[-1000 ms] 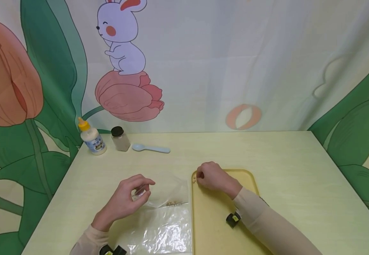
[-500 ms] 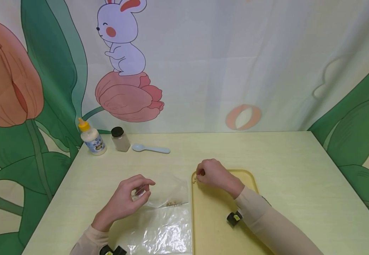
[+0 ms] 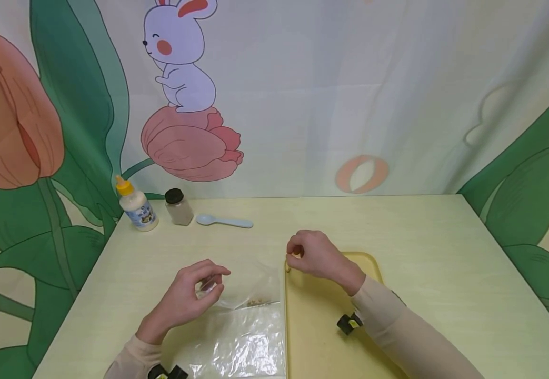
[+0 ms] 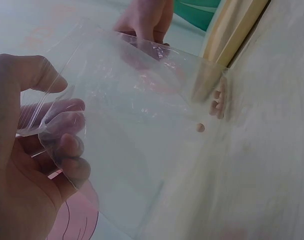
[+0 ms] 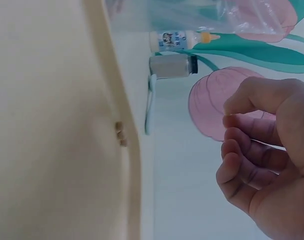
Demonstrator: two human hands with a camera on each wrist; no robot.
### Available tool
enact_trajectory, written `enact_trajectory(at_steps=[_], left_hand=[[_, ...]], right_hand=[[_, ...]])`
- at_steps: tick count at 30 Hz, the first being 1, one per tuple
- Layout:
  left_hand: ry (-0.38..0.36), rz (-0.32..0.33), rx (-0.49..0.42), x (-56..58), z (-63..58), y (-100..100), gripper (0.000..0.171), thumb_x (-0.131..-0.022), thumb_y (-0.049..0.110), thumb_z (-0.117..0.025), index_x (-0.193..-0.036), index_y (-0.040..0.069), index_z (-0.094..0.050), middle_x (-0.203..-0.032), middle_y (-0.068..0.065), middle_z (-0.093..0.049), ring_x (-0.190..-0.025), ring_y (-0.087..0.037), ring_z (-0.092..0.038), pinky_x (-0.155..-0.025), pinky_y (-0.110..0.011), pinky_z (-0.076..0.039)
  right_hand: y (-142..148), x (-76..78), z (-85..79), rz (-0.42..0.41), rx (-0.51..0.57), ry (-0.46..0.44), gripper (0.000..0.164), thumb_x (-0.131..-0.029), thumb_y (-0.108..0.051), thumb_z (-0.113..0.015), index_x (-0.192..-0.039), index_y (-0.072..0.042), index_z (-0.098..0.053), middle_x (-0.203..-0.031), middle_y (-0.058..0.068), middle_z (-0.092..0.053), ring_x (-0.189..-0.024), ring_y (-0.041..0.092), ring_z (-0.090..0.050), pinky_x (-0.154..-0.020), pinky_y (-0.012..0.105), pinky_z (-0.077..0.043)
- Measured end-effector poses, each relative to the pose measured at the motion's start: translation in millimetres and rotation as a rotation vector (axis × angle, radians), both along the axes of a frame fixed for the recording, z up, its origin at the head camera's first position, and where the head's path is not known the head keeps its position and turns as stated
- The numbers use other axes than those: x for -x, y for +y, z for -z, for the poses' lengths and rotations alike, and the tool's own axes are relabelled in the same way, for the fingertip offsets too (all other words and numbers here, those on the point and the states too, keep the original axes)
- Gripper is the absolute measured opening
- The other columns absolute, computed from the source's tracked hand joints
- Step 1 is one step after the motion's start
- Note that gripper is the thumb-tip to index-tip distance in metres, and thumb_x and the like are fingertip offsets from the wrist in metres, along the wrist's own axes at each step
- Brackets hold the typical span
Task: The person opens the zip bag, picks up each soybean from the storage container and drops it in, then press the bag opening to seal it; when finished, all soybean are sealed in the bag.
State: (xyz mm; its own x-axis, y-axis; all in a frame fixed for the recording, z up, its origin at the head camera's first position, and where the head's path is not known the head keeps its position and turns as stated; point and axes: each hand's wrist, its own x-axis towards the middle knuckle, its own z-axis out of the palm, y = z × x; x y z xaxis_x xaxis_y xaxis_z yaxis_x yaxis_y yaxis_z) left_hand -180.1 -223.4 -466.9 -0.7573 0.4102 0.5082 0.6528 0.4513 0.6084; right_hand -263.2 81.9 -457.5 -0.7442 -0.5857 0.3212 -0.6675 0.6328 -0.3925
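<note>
My left hand (image 3: 184,295) pinches the edge of a clear plastic bag (image 4: 126,115) between thumb and fingers, holding its mouth apart. Several small tan pellets (image 4: 218,102) lie at the bag's bottom. Over the far left corner of a yellow tray (image 3: 321,331), my right hand (image 3: 319,255) is raised with thumb and index fingertips together. A tiny pale pellet (image 5: 226,113) seems to show between those fingertips, mostly hidden. In the right wrist view, a few tan pellets (image 5: 121,134) rest inside the tray along its rim.
Shiny clear plastic (image 3: 241,342) lies flat left of the tray. At the back left stand a white bottle with a yellow cap (image 3: 141,210) and a black-lidded jar (image 3: 179,208). A light blue spoon (image 3: 227,221) lies beside them. A printed curtain (image 3: 293,100) hangs behind the table.
My right hand has risen from the tray's corner and shifted slightly left, its thumb and index finger showing more clearly. My left hand and the bag have stayed in place.
</note>
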Motion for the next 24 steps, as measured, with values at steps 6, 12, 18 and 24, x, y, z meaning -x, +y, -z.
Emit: enact_trajectory(at_steps=[6,12,18,24], left_hand=[[-0.008,0.0,0.002,0.1,-0.3,-1,0.031,-0.082,-0.002,-0.068,-0.105,0.019,-0.069,-0.082,0.012,-0.057,-0.062,-0.004,-0.047,-0.053,-0.024,-0.043],[-0.011,-0.004,0.008,0.9,0.2,-1,0.031,-0.082,-0.002,-0.067,-0.105,0.019,-0.069,-0.081,0.012,-0.056,-0.062,-0.003,-0.047,-0.053,-0.024,-0.043],[-0.015,-0.009,0.009,1.7,0.8,-2,0.031,-0.082,-0.002,-0.067,-0.104,0.019,-0.069,-0.081,0.012,-0.056,-0.062,-0.003,-0.046,-0.053,-0.024,-0.043],[-0.025,-0.008,-0.001,1.1,0.5,-2,0.031,-0.083,-0.002,-0.067,-0.105,0.02,-0.069,-0.082,0.012,-0.057,-0.062,-0.005,-0.048,-0.054,-0.022,-0.043]], right_hand=[[-5,-4.0,-10.6,-0.037,0.044,0.034,0.005,-0.08,-0.014,-0.07,-0.075,-0.016,-0.068,-0.07,-0.004,-0.059,-0.063,0.005,-0.051,-0.061,0.019,-0.045],[-11,-9.6,-21.4,-0.068,0.11,0.031,0.005,-0.079,-0.013,-0.068,-0.076,-0.017,-0.067,-0.071,-0.006,-0.059,-0.063,0.007,-0.053,-0.061,0.019,-0.046],[-17,-15.9,-28.8,-0.087,0.186,-0.013,0.005,-0.079,-0.011,-0.068,-0.077,-0.016,-0.068,-0.072,-0.007,-0.059,-0.063,0.008,-0.055,-0.06,0.019,-0.047],[-23,-23.9,-35.3,-0.132,0.244,-0.011,0.006,-0.08,-0.011,-0.07,-0.078,-0.016,-0.068,-0.073,-0.002,-0.06,-0.064,0.008,-0.052,-0.059,0.018,-0.046]])
